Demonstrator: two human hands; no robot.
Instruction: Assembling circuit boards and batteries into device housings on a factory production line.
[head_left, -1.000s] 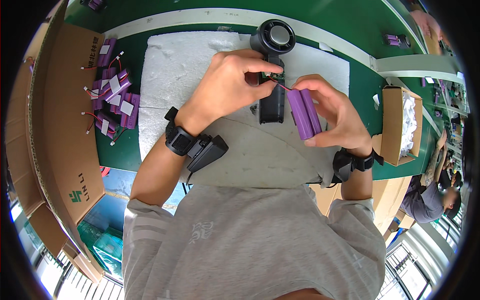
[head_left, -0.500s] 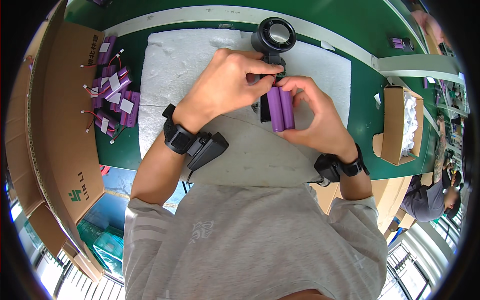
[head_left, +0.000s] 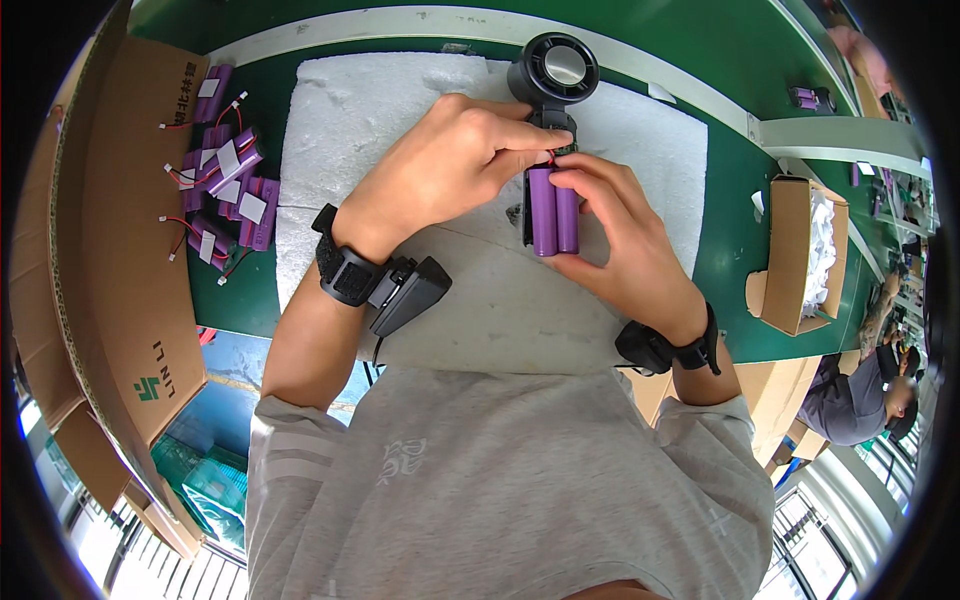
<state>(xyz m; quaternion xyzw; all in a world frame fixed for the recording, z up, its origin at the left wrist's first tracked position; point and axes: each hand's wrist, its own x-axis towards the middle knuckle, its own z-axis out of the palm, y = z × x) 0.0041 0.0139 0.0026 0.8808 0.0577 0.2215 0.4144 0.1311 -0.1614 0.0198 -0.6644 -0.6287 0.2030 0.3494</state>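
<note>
Purple battery pack (head_left: 555, 212) is lying lengthwise over the open black handle (head_left: 528, 215) of a handheld fan (head_left: 553, 68), near the middle of a white foam sheet (head_left: 385, 95); how deep it is sitting cannot be told. A strip of the handle is showing along the pack's left side.

The right hand (head_left: 632, 228) is holding the pack from the right, its fingers bending around it, with the forefinger pressing near the upper end and the thumb touching the lower end. The left hand (head_left: 450, 165) is reaching to the upper end of the handle, just below the round fan head, its thumb and forefinger nearly meeting beside a red wire (head_left: 551, 157); exactly what they are pinching is hidden.

Both wrists are wearing black strapped devices. The foam is resting on a green surface (head_left: 245, 305). More purple packs (head_left: 235, 165), with white labels and red wires, are lying in a heap to the left, beside a large cardboard box (head_left: 150, 250). A smaller cardboard box (head_left: 785, 240) is standing to the right, holding white pieces (head_left: 822, 250).
</note>
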